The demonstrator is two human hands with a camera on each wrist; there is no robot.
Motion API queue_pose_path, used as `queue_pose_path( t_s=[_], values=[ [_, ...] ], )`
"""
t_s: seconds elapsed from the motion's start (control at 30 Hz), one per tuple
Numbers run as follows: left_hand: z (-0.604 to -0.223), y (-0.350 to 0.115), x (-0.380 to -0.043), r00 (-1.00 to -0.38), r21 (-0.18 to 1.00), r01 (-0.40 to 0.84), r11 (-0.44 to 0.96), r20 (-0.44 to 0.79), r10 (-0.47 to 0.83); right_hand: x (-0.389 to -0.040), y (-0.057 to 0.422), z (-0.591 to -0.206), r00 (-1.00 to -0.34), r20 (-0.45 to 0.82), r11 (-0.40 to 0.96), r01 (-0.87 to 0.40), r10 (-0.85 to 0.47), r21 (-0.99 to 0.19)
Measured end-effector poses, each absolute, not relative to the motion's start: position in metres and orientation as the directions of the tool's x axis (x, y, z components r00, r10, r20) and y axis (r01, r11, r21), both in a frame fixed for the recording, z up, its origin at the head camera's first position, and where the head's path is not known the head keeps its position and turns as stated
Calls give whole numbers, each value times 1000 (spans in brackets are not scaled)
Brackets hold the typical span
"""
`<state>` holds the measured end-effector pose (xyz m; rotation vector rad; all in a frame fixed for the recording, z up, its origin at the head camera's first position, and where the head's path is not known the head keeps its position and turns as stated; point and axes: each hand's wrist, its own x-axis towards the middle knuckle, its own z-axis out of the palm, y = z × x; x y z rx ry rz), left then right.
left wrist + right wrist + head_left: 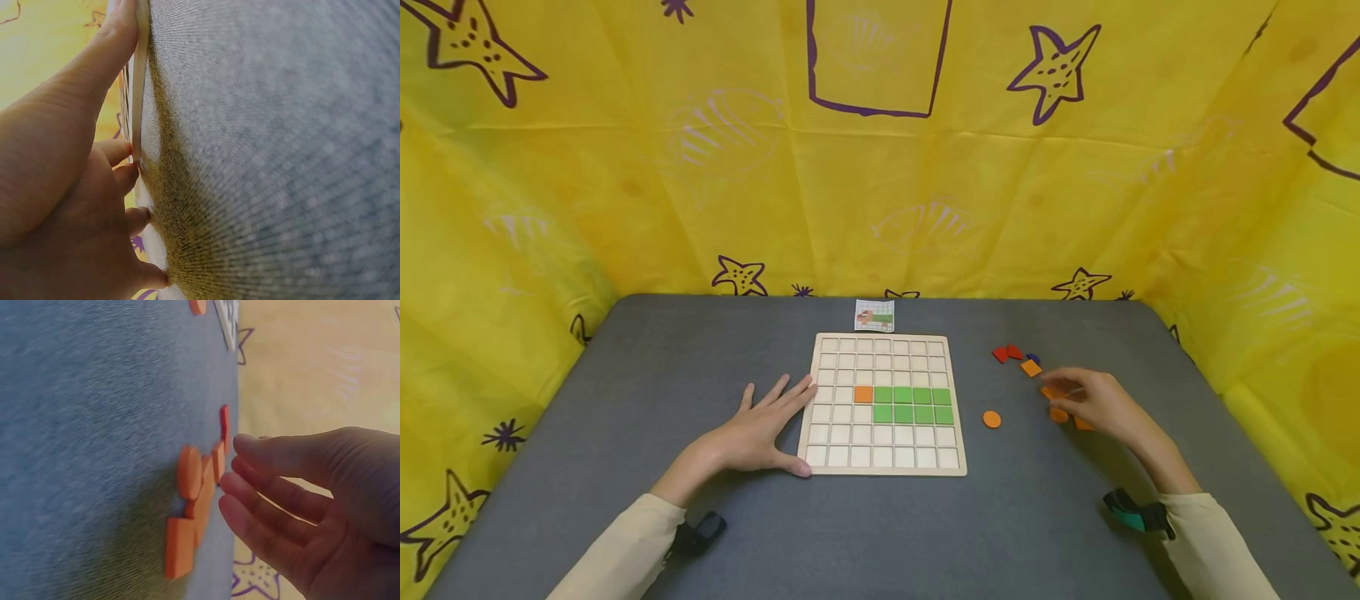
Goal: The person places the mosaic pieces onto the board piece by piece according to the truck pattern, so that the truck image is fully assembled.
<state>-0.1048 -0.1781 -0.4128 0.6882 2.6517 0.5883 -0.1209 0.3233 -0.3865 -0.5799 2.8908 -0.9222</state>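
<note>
A wooden grid board point(887, 472) lies on the table, with one orange square tile point(863, 394) and two rows of green square tiles point(903, 395) in its cells. My left hand point(756, 437) rests with spread fingers against the board's left edge, the thumb at the near corner. Over a loose group of orange tiles at the right hovers my right hand point(1097, 404), its fingers slightly bent. Between its thumb and fingers I see no tile. In the right wrist view a round orange tile point(189, 473) and an orange block-like tile point(180, 548) lie beneath the fingers.
Behind the board lies a small picture card point(875, 317). Red tiles point(1001, 355), a partly covered blue tile point(1034, 358) and an orange square point(1031, 368) sit farther back at the right. A separate orange disc point(992, 419) lies beside the board. Yellow patterned cloth point(865, 183) surrounds the table.
</note>
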Motion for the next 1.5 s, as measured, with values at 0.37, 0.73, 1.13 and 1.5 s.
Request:
queue_pose_path(
  t_s=[0.37,0.73,1.13,1.5],
  values=[
    [-409,-179,-104,-822,470,386,794,-215,527,-114,337,-393,-959,2,793,-236,-284,-562],
    [-409,-179,-104,-823,466,393,793,-206,529,-107,355,-397,-941,1,801,-288,-338,-524],
    [-411,-180,-104,-819,469,403,786,-197,538,-105,360,-399,-939,-27,833,-290,-342,-472],
    [-409,-179,-102,-822,470,397,788,-199,533,-110,349,-390,-928,33,815,-342,-371,-467]
  ],
)
